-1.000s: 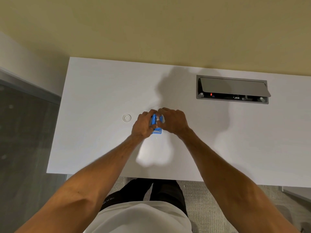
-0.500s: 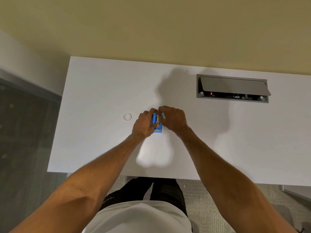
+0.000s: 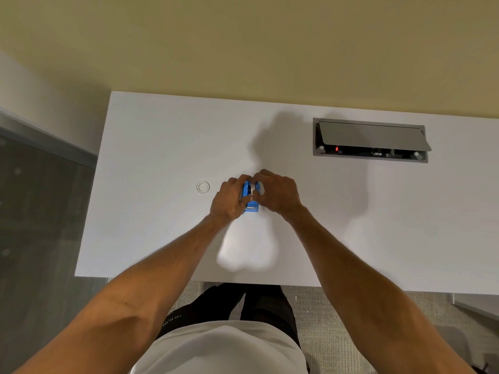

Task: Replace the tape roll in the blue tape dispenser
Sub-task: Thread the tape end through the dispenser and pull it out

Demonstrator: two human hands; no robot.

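The blue tape dispenser [image 3: 250, 205] stands on the white desk [image 3: 162, 225], between my two hands. My left hand [image 3: 229, 199] wraps its left side and grips it. My right hand [image 3: 278, 194] is closed against its right side, thumb and fingers pinching at a pale tape roll [image 3: 252, 188] sitting in the dispenser's top. Most of the dispenser's body is hidden by my fingers. A small clear tape ring [image 3: 203, 187] lies flat on the desk to the left of my left hand.
An open grey cable box [image 3: 370, 140] with a raised lid is set into the desk at the back right. The desk's left edge drops to a dark floor. A yellow wall runs behind the desk.
My hands have shifted only slightly around the dispenser; the right fingers have closed in on the roll at its top. The ring on the desk has not moved.
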